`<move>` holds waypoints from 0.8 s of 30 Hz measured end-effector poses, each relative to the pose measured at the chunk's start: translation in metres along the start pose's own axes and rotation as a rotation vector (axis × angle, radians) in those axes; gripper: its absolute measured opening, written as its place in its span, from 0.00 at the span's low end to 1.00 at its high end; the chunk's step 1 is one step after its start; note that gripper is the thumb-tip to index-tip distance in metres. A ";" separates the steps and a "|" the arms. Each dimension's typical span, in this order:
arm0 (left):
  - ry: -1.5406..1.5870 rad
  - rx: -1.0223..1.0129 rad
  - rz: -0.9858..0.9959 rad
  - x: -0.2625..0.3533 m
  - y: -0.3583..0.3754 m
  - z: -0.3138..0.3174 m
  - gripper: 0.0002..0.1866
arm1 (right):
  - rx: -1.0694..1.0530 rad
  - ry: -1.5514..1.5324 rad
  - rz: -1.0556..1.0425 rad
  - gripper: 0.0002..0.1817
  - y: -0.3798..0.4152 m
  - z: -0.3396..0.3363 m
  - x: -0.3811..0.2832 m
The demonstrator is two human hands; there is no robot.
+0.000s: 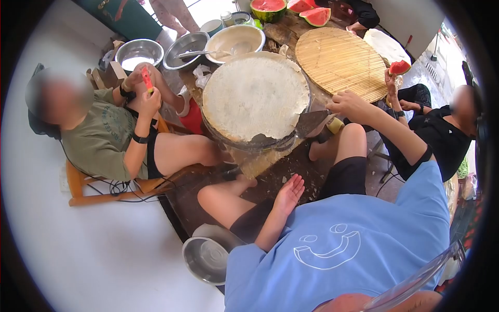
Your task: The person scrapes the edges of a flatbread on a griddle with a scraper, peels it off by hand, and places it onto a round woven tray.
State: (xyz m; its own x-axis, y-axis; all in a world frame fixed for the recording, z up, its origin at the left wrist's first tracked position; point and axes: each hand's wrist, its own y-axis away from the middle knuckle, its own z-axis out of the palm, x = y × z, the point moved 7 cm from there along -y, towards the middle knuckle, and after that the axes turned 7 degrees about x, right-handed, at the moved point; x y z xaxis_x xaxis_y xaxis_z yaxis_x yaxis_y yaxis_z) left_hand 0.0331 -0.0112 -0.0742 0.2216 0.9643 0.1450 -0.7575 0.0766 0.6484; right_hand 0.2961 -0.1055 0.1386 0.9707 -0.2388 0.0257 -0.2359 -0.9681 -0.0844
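Note:
My right hand (347, 103) grips a dark metal scraper (311, 122), whose broad blade lies at the right edge of a round griddle. A large thin, pale pancake (254, 96) covers nearly all of the griddle (228, 139), and its rim is ragged near the blade. A dark notch shows at the pancake's front edge. Down by my lap, my left hand (290, 192) is open, palm up with fingers stretched out, holding nothing. Right of the griddle, close beyond my right hand, lies a round slatted mat (340, 63).
Metal bowls (139, 54) and a wide cream basin (236, 43) stand behind the griddle. Watermelon pieces (316, 16) lie at the back. People sit left and right, each holding watermelon. A metal basin (206, 260) is at my lower left.

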 end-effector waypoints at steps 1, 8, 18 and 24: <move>0.003 0.003 -0.001 0.000 0.000 -0.001 0.19 | 0.026 0.007 -0.001 0.19 0.003 -0.001 0.002; 0.034 0.027 0.028 0.009 0.001 -0.003 0.18 | 0.048 0.059 0.011 0.19 0.009 0.008 -0.011; 0.026 0.019 0.014 0.006 0.003 0.000 0.19 | 0.054 0.044 0.012 0.18 0.002 0.000 -0.039; 0.045 0.016 0.031 0.011 0.009 -0.001 0.19 | 0.078 -0.010 0.007 0.19 -0.002 0.000 -0.055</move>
State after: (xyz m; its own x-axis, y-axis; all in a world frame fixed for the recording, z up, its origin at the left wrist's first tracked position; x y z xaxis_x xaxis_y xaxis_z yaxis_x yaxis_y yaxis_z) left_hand 0.0286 0.0004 -0.0674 0.1699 0.9766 0.1319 -0.7538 0.0426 0.6558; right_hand 0.2433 -0.0904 0.1372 0.9696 -0.2442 0.0152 -0.2387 -0.9576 -0.1615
